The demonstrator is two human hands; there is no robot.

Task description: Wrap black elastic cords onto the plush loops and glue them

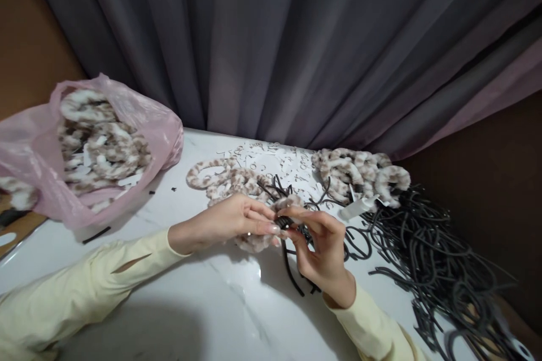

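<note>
Near the middle of the white table, my left hand (241,217) and my right hand (317,237) meet fingertip to fingertip. Both pinch a small dark ribbed piece (284,221) at the end of a brown-and-white fluffy band (254,241); the fingers partly cover it. More fluffy loops (232,177) lie just behind my left hand. Black cords (292,271) stick out around and below my hands. Exactly how the dark piece and the fluffy band join is hidden.
A pink plastic bag (169,138) full of fluffy bands stands at the left. Behind my hands lie scattered small white tags (288,161). At the right are a fluffy pile (359,172), a white bottle-like object (358,207) and a heap of black cords (436,254). A grey curtain (254,39) hangs behind.
</note>
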